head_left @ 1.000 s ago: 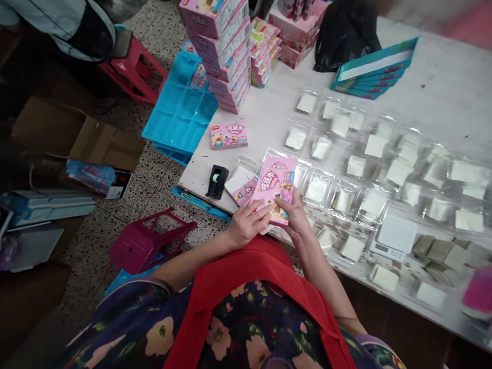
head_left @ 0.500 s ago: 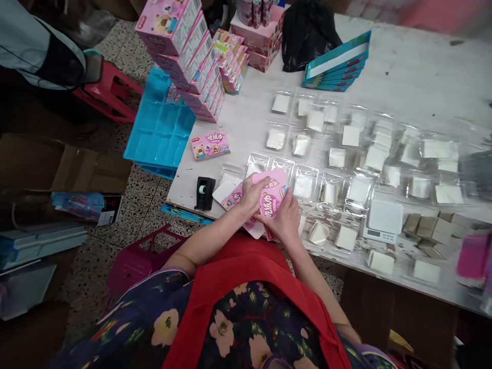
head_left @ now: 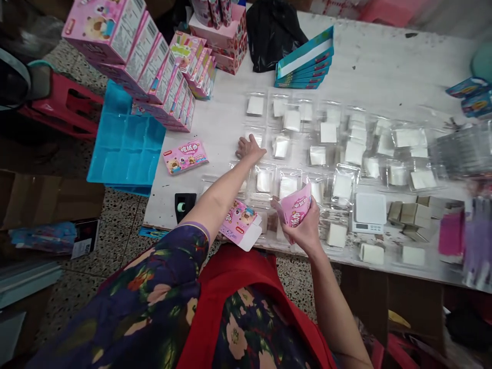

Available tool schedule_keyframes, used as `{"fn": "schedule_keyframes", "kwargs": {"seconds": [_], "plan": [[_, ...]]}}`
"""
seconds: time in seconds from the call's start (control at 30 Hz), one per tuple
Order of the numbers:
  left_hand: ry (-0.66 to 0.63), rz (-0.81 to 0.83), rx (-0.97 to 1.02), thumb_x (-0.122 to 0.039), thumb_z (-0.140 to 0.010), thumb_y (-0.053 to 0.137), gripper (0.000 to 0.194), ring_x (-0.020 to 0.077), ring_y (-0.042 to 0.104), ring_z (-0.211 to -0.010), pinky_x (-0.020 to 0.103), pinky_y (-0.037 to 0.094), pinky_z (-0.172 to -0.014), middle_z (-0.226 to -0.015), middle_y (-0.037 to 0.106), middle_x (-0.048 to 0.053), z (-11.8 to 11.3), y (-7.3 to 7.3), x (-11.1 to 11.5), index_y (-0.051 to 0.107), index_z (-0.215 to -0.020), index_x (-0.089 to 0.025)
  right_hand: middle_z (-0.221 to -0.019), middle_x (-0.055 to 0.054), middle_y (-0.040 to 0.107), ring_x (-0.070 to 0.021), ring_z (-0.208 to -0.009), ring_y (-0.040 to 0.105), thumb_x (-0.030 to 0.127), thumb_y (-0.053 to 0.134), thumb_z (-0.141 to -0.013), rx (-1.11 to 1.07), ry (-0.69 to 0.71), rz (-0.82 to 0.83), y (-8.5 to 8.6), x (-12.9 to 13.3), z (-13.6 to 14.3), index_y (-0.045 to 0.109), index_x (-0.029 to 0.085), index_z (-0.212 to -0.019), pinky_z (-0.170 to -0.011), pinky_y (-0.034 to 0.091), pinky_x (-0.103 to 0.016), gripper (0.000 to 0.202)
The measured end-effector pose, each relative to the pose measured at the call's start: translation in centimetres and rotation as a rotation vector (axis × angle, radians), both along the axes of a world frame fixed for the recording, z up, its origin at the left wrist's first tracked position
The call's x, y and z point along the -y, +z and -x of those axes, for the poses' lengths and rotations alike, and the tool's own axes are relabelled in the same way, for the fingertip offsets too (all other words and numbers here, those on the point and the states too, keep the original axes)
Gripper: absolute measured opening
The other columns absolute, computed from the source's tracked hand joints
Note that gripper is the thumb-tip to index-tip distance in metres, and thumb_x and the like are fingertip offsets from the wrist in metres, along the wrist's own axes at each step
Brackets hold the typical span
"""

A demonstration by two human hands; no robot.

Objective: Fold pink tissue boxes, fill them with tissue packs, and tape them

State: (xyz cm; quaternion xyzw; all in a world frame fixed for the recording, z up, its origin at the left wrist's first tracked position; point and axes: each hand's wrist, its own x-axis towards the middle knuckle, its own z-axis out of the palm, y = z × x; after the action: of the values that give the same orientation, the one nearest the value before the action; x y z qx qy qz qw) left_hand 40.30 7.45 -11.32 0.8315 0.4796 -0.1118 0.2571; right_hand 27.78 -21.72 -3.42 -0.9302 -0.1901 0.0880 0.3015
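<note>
My left hand (head_left: 249, 149) is stretched out over the table with its fingers spread, at the near edge of a clear plastic tray (head_left: 258, 134) of white square sheets. Whether the fingertips touch the tray, I cannot tell. Near the table's front edge, my right hand (head_left: 309, 228) grips pink printed packets (head_left: 296, 207), fanned slightly apart; their exact number is unclear. Below my left forearm lies a pink printed box (head_left: 243, 225) with a white flap open. More clear trays, such as one holding white sheets (head_left: 265, 180), stand between my two hands.
A closed pink box (head_left: 186, 157) and a black tape dispenser (head_left: 185, 206) lie at left. Behind them rise stacked pink boxes (head_left: 154, 72) beside a blue compartment tray (head_left: 126, 138). A white scale (head_left: 369, 211) stands right. Teal cartons (head_left: 305, 61) and a black bag (head_left: 271, 36) sit at the back.
My left hand has let go of the pink packets and reached forward to the trays. My right hand keeps the packets and has moved slightly right. The view has shifted.
</note>
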Motion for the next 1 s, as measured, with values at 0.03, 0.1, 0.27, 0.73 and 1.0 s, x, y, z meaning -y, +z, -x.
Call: {"fn": "schedule_keyframes", "kwargs": {"seconds": [0.03, 0.1, 0.27, 0.73, 1.0], "plan": [[-0.02, -0.023, -0.005, -0.039, -0.068, 0.07, 0.077, 0.034, 0.028, -0.134, 0.05, 0.037, -0.096, -0.147, 0.027, 0.017, 0.2, 0.0, -0.2, 0.031, -0.133, -0.027, -0.129, -0.019, 0.041, -0.0381, -0.118, 0.043, 0.043, 0.076, -0.054, 0.008, 0.012, -0.009, -0.1, 0.1, -0.2, 0.019, 0.013, -0.144, -0.1, 0.038, -0.055, 0.111], [-0.056, -0.077, 0.0, -0.034, -0.067, 0.068, 0.071, 0.0327, 0.032, -0.13, 0.048, 0.036, -0.098, -0.143, 0.033, 0.017, 0.8, 0.5, -1.0, 0.036, -0.13, -0.024, -0.128, -0.018, 0.041, -0.0373, -0.117, 0.044, 0.043, 0.076, -0.055, 0.01, 0.045, -0.038, -0.3, 0.3, -0.7, 0.019, 0.014, -0.145, -0.1, 0.039, -0.055, 0.11], [-0.153, -0.226, 0.099, -0.036, -0.069, 0.064, 0.061, 0.0337, 0.036, -0.126, 0.048, 0.032, -0.101, -0.135, 0.041, 0.017, 3.6, 3.3, -4.0, 0.046, -0.125, -0.02, -0.134, -0.018, 0.037, -0.0354, -0.124, 0.041, 0.043, 0.076, -0.057, -0.084, 0.102, -0.141, 0.3, 0.4, -3.0, 0.015, 0.015, -0.147, -0.104, 0.038, -0.052, 0.113], [-1.371, -0.01, 0.319, -0.044, -0.069, 0.062, 0.058, 0.0346, 0.038, -0.123, 0.05, 0.032, -0.1, -0.143, 0.04, 0.015, 18.7, 14.2, 2.0, 0.052, -0.121, -0.022, -0.138, -0.019, 0.037, -0.04, -0.125, 0.038, 0.03, 0.071, -0.055, 0.084, 0.693, 0.163, 1.2, -0.4, -6.6, 0.014, 0.016, -0.149, -0.105, 0.029, -0.056, 0.11], [-1.113, 0.135, 0.67, -0.037, -0.067, 0.072, 0.057, 0.0389, 0.028, -0.137, 0.054, 0.024, -0.111, -0.143, 0.042, 0.017, 19.8, 11.7, 4.2, 0.056, -0.12, -0.02, -0.136, -0.018, 0.04, -0.0401, -0.121, 0.041, 0.031, 0.068, -0.055, 0.105, 0.74, 0.244, 3.6, -1.7, -5.6, 0.011, 0.019, -0.15, -0.1, 0.03, -0.055, 0.112]]}}
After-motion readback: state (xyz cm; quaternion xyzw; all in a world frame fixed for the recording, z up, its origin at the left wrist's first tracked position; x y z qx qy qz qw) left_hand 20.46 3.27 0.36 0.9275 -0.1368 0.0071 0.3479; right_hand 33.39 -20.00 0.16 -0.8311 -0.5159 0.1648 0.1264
